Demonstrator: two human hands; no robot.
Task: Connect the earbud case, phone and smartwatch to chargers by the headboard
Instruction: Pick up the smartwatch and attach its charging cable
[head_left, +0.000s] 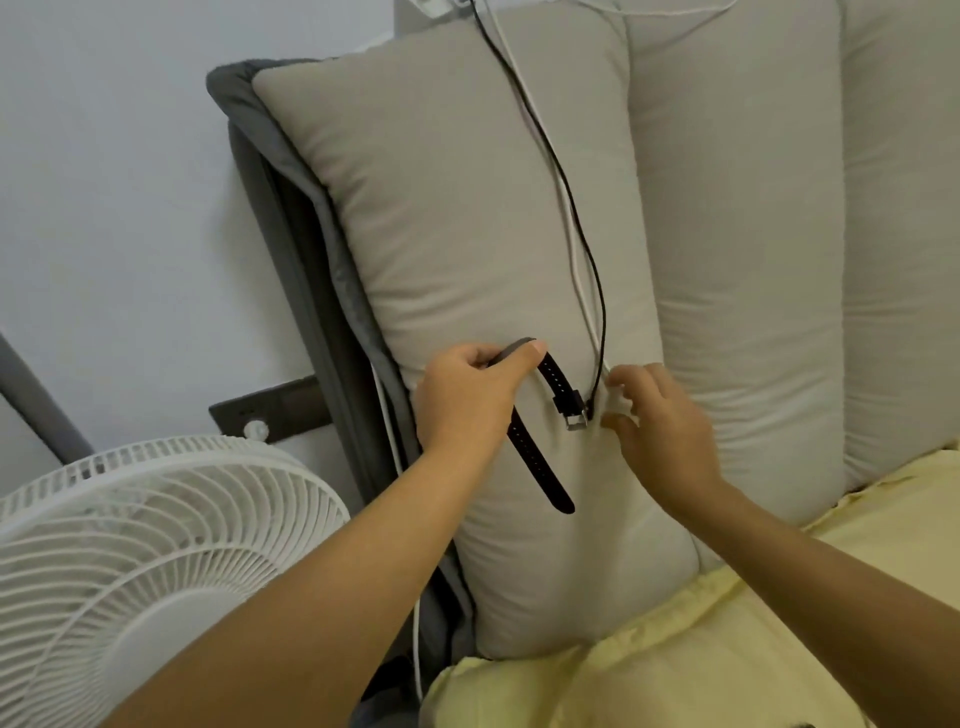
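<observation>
My left hand (470, 397) grips a black smartwatch (540, 467) in front of a grey headboard cushion (452, 218). Its watch body is hidden in my fist, and both strap ends hang free, one with a silver buckle (576, 418). My right hand (660, 415) pinches a small white charger piece (621, 402) at the end of a white cable (576, 260), right beside the buckle. A black cable (571, 208) hangs down the cushion from above and ends near the buckle. No phone or earbud case is in view.
A white pedestal fan (140, 561) stands at the lower left, close to my left forearm. A dark wall socket plate (270, 410) sits behind the headboard's dark frame (306, 291). Yellow bedding (727, 649) covers the mattress below. More grey cushions (753, 260) continue right.
</observation>
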